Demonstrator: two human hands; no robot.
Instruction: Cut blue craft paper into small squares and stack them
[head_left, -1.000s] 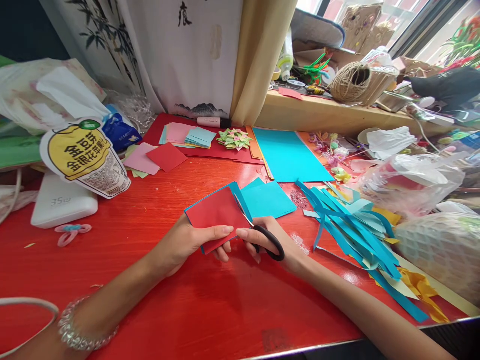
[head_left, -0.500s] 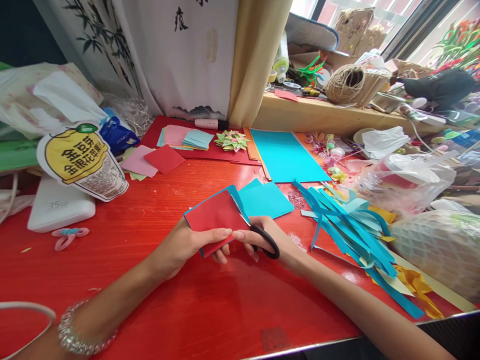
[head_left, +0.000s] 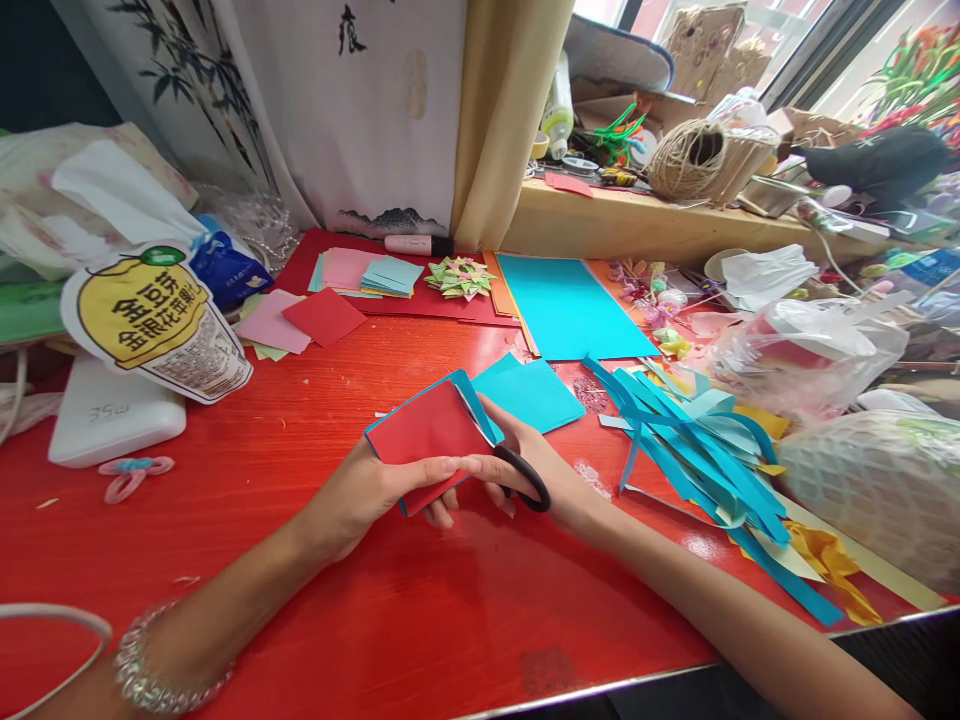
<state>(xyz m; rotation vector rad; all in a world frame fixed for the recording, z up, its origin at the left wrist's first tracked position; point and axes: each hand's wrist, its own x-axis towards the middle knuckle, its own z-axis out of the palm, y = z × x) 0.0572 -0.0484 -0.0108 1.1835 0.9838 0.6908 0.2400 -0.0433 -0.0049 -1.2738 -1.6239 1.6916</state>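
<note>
Between thumb and fingers, my left hand (head_left: 386,490) pinches a red paper square (head_left: 427,435) lying over blue paper, whose edge shows along the top and right. My right hand (head_left: 517,450) is closed round black-handled scissors (head_left: 529,478), and its thumb tip meets my left thumb at the lower edge of the paper. The blades run up along the right edge of the red square, with a narrow blue strip (head_left: 486,415) beside them. Just behind my right hand, blue paper squares (head_left: 536,392) lie on the red table (head_left: 315,590).
Blue paper strips (head_left: 697,450) are heaped to the right. Behind stand a large blue sheet (head_left: 577,305), a folded paper flower (head_left: 459,278) and small coloured squares (head_left: 390,276). A white power bank (head_left: 120,415) and lemon-printed label (head_left: 161,320) sit left; plastic bags (head_left: 810,350) lie right.
The scissors have closed further along the right edge of the red square, and a blue strip now stands off beside the blades. My left hand keeps its hold; the view has shifted slightly.
</note>
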